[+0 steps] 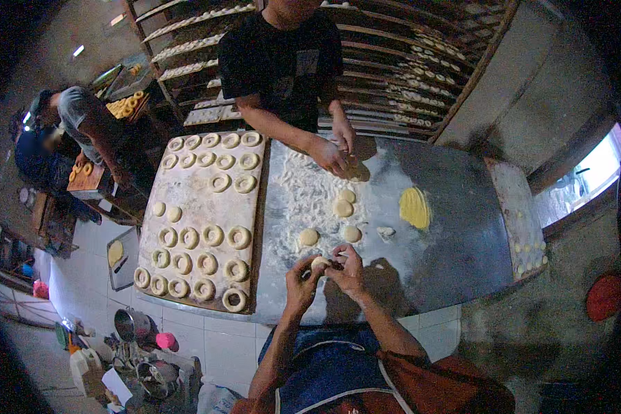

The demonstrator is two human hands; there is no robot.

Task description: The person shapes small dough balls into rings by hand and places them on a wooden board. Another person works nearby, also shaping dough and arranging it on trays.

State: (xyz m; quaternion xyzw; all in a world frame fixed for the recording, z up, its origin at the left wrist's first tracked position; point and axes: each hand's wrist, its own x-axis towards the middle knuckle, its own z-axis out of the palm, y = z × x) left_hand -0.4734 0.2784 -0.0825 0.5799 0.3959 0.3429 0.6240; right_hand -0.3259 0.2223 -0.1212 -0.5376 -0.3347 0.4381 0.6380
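Observation:
Over the near edge of a floured metal table (455, 241), a small pale piece of dough (319, 263) is held between my two hands. My left hand (301, 281) has its fingers closed around the dough's left side. My right hand (347, 273) pinches at its right side, with the fingertips partly hidden. Just beyond my hands lie two round dough pieces, one on the left (309, 237) and one on the right (352, 234). Farther off, another dough round (343, 208) touches a second one. A small dough scrap (386, 232) sits to the right.
A large board (193, 186) with rows of dough rings stands at left. Across the table a co-worker's hands (334, 153) work above the flour. A yellow oval mass (415, 208) lies at right. Behind are racks of dough (407, 76); pots (134, 324) stand at lower left.

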